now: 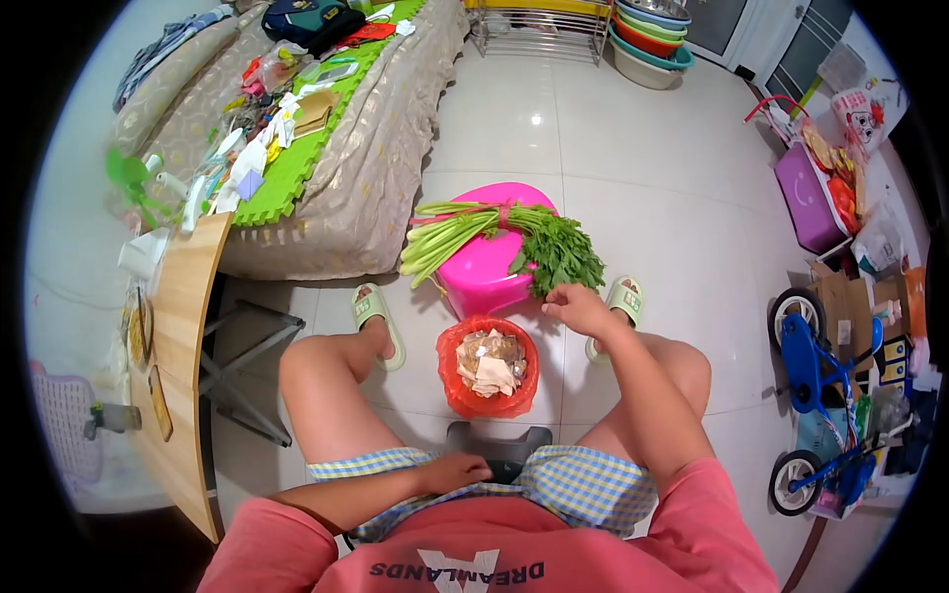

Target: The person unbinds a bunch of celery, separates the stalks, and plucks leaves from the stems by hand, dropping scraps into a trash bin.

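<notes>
A bunch of celery (566, 252), bound with a red tie, lies across a pink plastic stool (484, 282), its leaves hanging over the right side. My right hand (578, 308) is just below those leaves, over the floor, with its fingers curled in; whether anything is between them is hidden. My left hand (457, 474) lies on my lap on the checked shorts (583, 479), fingers loosely extended and holding nothing visible. Between my feet, in front of the stool, stands a bin lined with a red bag (445, 366), with crumpled paper and other scraps (491, 366) inside.
Left is a folding wooden table (188, 326) with a knife (160, 403); behind it, a couch with a green foam mat (267, 203) full of clutter. A blue child's bike (806, 361) and purple bin (813, 198) stand right. Stacked basins (647, 69) stand at the back.
</notes>
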A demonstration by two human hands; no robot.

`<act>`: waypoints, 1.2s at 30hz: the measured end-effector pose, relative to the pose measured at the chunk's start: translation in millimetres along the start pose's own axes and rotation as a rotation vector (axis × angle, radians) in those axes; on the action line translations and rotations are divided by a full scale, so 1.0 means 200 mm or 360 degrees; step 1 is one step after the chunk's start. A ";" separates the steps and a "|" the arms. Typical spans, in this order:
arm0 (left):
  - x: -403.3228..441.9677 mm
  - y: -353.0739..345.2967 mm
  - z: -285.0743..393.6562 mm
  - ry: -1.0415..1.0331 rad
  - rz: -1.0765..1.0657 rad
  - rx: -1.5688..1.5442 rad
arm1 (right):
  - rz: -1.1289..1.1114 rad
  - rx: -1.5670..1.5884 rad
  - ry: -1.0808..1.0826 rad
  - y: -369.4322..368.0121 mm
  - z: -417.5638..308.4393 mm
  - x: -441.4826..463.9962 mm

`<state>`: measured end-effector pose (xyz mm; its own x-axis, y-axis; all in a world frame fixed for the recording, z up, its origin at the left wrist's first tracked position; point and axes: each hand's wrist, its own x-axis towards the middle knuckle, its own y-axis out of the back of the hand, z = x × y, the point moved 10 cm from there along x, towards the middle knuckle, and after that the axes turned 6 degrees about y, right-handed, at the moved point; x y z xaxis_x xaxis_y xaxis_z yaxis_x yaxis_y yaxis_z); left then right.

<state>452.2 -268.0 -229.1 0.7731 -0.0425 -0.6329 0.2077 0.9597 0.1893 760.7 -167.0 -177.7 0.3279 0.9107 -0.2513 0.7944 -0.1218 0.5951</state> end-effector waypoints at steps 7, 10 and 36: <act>0.09 0.31 0.29 0.0115 -0.0729 0.0007 | -0.0111 0.0061 -0.0066 -0.07 0.08 0.06; 0.29 1.11 0.56 -0.0087 0.0209 0.0122 | -0.0086 0.0110 -0.0131 -0.08 0.07 0.09; 0.02 1.73 1.10 -0.0523 0.1775 0.0571 | -0.0064 0.1928 0.0207 0.05 -0.64 0.36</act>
<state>659.1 3.0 0.2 0.7375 0.6384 0.2205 -0.5541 0.3852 0.7380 728.1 -52.0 -92.1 0.2934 0.9467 -0.1332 0.7886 -0.3184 -0.5261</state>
